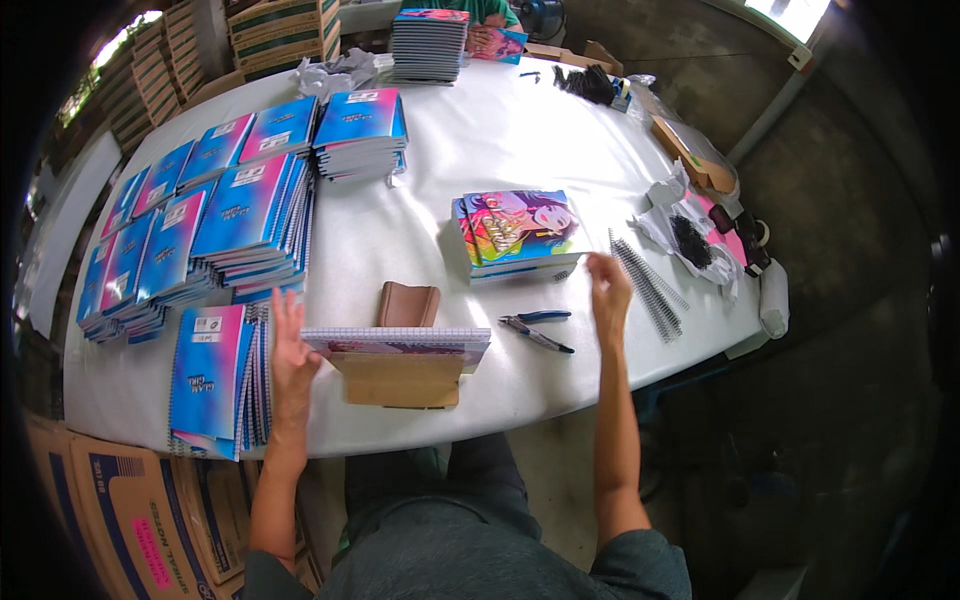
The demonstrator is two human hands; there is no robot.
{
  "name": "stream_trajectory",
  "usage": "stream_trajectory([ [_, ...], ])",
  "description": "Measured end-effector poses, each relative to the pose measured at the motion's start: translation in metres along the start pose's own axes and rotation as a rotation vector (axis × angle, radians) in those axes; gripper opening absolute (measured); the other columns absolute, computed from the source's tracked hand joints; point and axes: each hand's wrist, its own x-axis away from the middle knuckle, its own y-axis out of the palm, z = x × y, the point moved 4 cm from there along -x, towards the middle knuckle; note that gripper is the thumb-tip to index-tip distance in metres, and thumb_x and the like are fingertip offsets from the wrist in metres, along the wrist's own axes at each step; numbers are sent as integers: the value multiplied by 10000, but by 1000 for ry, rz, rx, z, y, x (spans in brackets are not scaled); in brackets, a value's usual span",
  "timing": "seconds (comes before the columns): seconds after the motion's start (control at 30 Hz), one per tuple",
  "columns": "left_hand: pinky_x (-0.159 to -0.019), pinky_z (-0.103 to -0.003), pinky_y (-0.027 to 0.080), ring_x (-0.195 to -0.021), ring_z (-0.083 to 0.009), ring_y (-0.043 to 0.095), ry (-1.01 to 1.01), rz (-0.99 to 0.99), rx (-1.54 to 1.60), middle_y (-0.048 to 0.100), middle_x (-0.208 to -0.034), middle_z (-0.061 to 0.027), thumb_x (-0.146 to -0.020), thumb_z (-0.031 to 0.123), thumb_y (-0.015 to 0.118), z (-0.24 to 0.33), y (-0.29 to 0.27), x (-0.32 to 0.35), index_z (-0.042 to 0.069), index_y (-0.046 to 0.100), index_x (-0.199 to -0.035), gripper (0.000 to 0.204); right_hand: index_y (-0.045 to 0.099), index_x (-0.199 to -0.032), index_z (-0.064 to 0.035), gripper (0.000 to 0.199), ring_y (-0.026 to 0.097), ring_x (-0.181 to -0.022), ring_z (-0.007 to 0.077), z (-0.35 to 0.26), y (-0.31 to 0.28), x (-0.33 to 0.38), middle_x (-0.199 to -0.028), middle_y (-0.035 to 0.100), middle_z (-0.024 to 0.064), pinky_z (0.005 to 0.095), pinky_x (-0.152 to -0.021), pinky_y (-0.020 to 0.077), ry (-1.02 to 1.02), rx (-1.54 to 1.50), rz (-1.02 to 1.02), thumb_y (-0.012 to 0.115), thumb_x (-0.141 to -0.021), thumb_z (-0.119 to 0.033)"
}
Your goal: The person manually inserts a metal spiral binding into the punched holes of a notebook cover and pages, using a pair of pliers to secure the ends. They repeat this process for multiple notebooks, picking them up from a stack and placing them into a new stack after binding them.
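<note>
In front of me a notebook [400, 337] stands on its edge against a tan board stand [400, 382], its page edges facing up. My left hand [291, 350] is at the notebook's left end, fingers stretched upward and the thumb beside its corner. My right hand [609, 298] is raised at the right, fingertips pressed together; what they hold, if anything, cannot be made out. It is between a stack of colourful illustrated notebooks [520, 235] and several loose black spiral coils [650, 290]. Cutting pliers [540, 330] lie left of it. A brown block [408, 304] sits behind the standing notebook.
Stacks of blue-pink spiral notebooks [245, 205] fill the table's left side, one pile [210, 375] beside my left arm. Crumpled paper with black coils [692, 240] lies at right. Across the table, a person's hand [485, 42] is near a tall notebook stack [430, 48]. Cartons [130, 500] stand lower left.
</note>
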Motion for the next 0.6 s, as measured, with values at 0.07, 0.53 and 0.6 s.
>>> stream_trajectory([
  [0.07, -1187, -491, 152, -1491, -380, 124, 35, 64, -15, 140, -1610, -214, -652, 611, 829, 24, 2, -4, 95, 71, -1572, 1299, 648, -892, 34, 184, 643, -847, 295, 60, -24, -58, -831, 670, 167, 431, -750, 495, -6, 422, 100, 684, -877, -146],
  [0.53, -1186, -502, 182, -1474, -377, 213, 515, -213, -1071, 290, -1584, -146, -869, 382, 680, 111, 91, 1, 59, 347, -1503, 786, 666, -1090, -19, 214, 610, -744, 206, -44, -29, -49, -848, 628, 133, 334, -677, 503, -144, 262, -180, 555, -911, 22],
  [0.6, -1153, -544, 239, -1461, -402, 228, 585, -340, -1251, 309, -1562, -181, -828, 469, 674, 109, 139, -2, 64, 358, -1498, 844, 687, -1088, -42, 268, 600, -748, 174, -93, -32, -2, -833, 620, 97, 301, -675, 492, -319, -14, -446, 584, -878, 89],
])
